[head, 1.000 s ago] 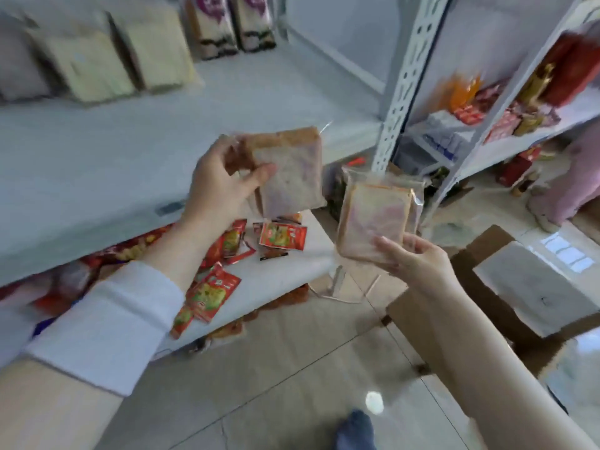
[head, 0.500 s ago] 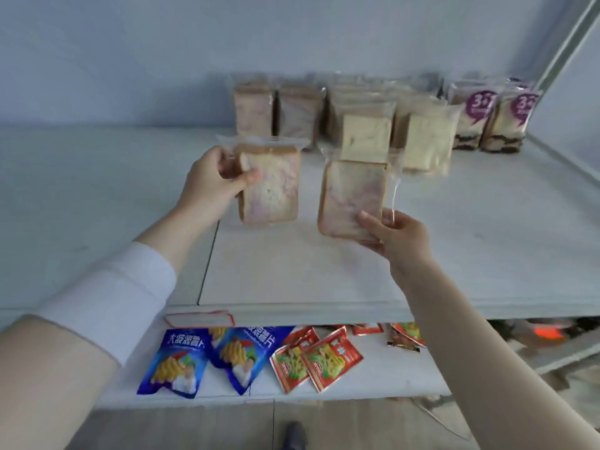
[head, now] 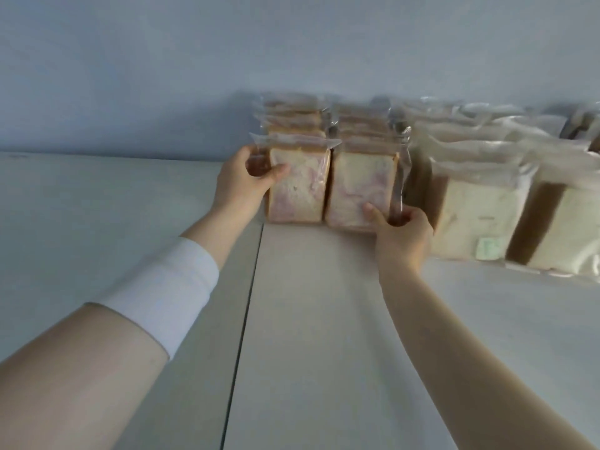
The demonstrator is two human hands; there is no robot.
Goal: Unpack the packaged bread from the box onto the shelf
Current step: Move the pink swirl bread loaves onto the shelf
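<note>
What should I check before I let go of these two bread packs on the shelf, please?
1. The left pack is upright at the front of its row: ok.
2. The right pack is upright beside it: ok.
3. Both bases sit flat on the shelf: cannot tell, the right hand hides one corner.
4. Hands released: not ok; the left hand grips the left pack's edge, and the right hand pinches the right pack's lower corner.
5. Kept apart from the plain bread packs: ok.

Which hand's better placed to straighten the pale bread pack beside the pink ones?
Right. The right hand holds the right pink pack, directly beside the pale pack; the left hand holds the left pink pack, farther away.
</note>
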